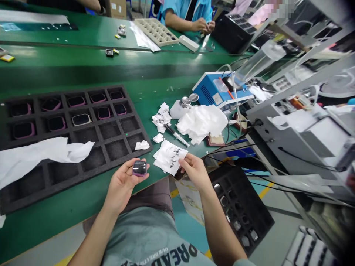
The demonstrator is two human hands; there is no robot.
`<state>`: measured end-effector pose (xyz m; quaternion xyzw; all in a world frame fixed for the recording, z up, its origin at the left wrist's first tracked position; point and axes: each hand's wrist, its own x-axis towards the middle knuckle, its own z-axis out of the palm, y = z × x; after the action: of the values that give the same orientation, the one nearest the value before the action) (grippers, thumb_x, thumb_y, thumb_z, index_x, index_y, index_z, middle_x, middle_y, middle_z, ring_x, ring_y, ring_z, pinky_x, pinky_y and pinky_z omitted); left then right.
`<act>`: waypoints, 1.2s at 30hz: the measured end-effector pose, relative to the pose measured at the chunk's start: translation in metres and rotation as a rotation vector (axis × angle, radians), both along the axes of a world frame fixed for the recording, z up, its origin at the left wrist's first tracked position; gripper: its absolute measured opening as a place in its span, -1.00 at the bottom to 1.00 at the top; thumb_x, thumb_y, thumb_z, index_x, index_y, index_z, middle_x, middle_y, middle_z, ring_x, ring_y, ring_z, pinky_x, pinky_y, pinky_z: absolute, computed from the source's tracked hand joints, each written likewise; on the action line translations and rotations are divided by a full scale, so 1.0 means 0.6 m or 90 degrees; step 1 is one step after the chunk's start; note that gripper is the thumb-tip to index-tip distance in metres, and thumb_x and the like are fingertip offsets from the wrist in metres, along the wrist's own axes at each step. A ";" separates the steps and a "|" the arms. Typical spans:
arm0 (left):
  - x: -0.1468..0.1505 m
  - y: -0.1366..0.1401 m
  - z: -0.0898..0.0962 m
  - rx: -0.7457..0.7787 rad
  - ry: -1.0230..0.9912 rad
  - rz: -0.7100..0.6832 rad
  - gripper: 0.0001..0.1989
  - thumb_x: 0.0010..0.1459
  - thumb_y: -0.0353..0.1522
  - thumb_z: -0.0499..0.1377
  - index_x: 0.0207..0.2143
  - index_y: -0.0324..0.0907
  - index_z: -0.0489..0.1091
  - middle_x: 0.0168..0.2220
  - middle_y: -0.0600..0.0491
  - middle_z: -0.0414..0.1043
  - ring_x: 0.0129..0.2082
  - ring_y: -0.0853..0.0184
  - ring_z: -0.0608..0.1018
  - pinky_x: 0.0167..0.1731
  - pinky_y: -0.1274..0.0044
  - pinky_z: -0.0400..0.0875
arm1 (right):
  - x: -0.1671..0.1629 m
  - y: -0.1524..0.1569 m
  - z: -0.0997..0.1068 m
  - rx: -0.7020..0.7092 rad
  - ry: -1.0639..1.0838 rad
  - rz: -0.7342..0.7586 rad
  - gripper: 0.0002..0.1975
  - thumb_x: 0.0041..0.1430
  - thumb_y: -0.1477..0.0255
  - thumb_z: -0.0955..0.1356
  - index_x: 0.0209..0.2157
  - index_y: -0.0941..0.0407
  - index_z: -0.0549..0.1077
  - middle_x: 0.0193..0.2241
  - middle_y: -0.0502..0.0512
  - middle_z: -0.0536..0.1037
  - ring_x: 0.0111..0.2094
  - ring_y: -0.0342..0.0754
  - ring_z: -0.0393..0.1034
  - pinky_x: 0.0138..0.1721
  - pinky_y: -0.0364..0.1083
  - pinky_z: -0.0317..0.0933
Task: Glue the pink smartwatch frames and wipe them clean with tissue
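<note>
Between the fingers of my left hand point(122, 183) is a smartwatch case point(139, 168) with a dark glossy screen and a purple frame. My right hand point(195, 170) pinches the edge of a white wipe point(169, 156) smeared with black marks, over the bench's front edge. Behind the wipe lie a syringe point(177, 136) and a crumpled wipe point(161, 117) with black stains. To the left is a black foam tray point(111, 146) with several watch cases in its rear compartments, mostly purple-framed, one pale point(81, 119). A long white paper strip point(47, 150) lies across the tray.
A metal-lidded bottle point(179, 109), a pile of white wipes point(203, 122) and a blue machine point(222, 90) stand at right. A second dark tray point(241, 207) with parts sits low at right, below hanging cables. A co-worker's hands point(203, 26) work across the bench.
</note>
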<state>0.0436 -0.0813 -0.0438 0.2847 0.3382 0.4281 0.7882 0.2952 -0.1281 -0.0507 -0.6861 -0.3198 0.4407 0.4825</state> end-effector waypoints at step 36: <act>0.036 -0.006 -0.002 0.048 0.059 -0.107 -0.46 -0.05 -0.48 0.50 0.02 -0.06 0.52 0.20 -0.11 0.53 0.03 0.17 0.65 -0.05 0.45 0.57 | -0.045 -0.029 0.047 0.230 -0.079 -0.155 -0.87 0.18 0.32 0.48 -0.30 0.09 0.60 -0.31 0.08 0.62 -0.31 -0.04 0.49 -0.31 -0.10 0.34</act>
<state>0.0652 -0.0847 -0.0447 0.3611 0.3328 0.3595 0.7935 0.2681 -0.1453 -0.0224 -0.6482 -0.3373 0.2713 0.6265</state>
